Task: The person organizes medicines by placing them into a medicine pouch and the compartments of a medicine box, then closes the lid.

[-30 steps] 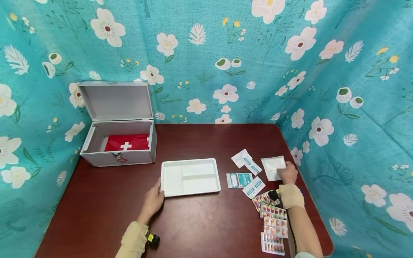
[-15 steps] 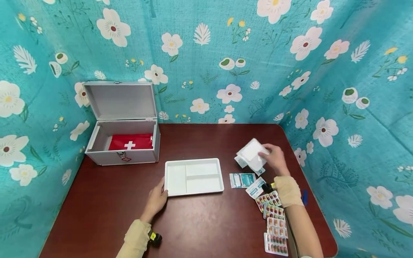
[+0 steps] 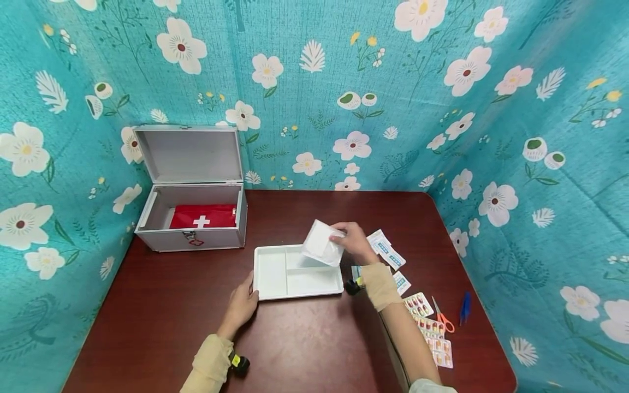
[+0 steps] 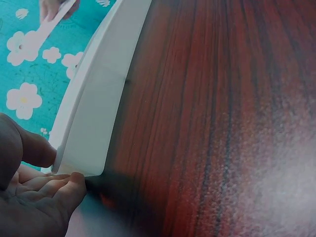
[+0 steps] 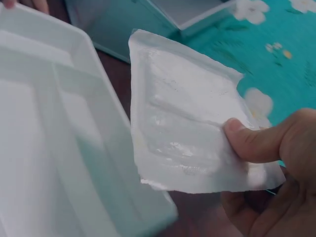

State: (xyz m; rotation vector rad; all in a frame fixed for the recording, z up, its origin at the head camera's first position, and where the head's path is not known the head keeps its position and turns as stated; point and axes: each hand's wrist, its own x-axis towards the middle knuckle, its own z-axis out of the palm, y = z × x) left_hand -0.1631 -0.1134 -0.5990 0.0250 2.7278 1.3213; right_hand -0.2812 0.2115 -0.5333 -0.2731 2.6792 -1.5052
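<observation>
A white three-compartment tray (image 3: 271,273) lies on the table in the head view. My left hand (image 3: 242,303) holds its near left corner; the left wrist view has the thumb over the rim and fingers against the outer wall. Above the tray's far right compartment, my right hand (image 3: 355,240) pinches a flat white gauze packet (image 3: 321,243) by one edge. The right wrist view shows this packet (image 5: 182,108) tilted, with the thumb on its face and the fingers behind it. Nothing lies in the tray's compartments that show.
An open silver case (image 3: 191,240) with a red pouch (image 3: 206,216) stands at the back left. Right of the tray are small packets (image 3: 390,254), capsule blister packs (image 3: 432,327), orange-handled scissors (image 3: 444,321) and blue tweezers (image 3: 464,308). The right forearm covers some of them.
My right hand has picked up the gauze packet from the table's right side and carried it left to above the tray. My left hand has stayed at the tray's corner.
</observation>
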